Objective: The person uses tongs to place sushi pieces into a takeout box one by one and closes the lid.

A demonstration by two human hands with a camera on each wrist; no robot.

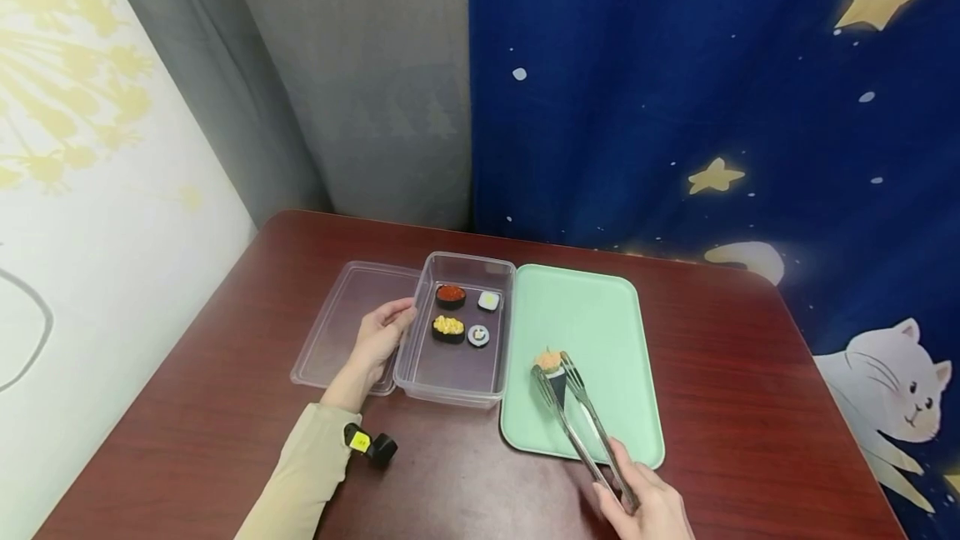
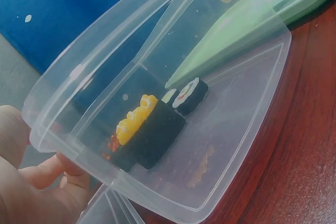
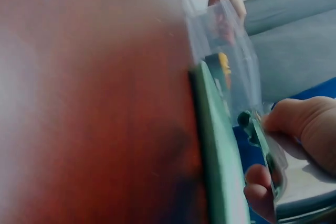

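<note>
My right hand (image 1: 648, 500) grips metal tongs (image 1: 592, 432). Between the tong tips is a hand roll (image 1: 553, 373), a dark cone with an orange top, over the lower left of the green tray (image 1: 607, 315). My left hand (image 1: 378, 340) holds the left rim of a clear plastic container (image 1: 453, 394), fingers bent against its outer side in the left wrist view. Inside the container sit a red-roe sushi (image 1: 451, 297), a yellow-topped sushi (image 2: 139, 121), a round sushi roll (image 1: 478, 336) and a squarish white roll (image 1: 488, 301).
A clear lid (image 1: 337, 332) lies left of the container, partly behind my left forearm. The container's right side stands against the tray. Beneath everything is a dark red wooden table (image 1: 735, 373), with a blue curtain (image 1: 637, 107) along its far edge and a white wall (image 1: 90, 215) at left.
</note>
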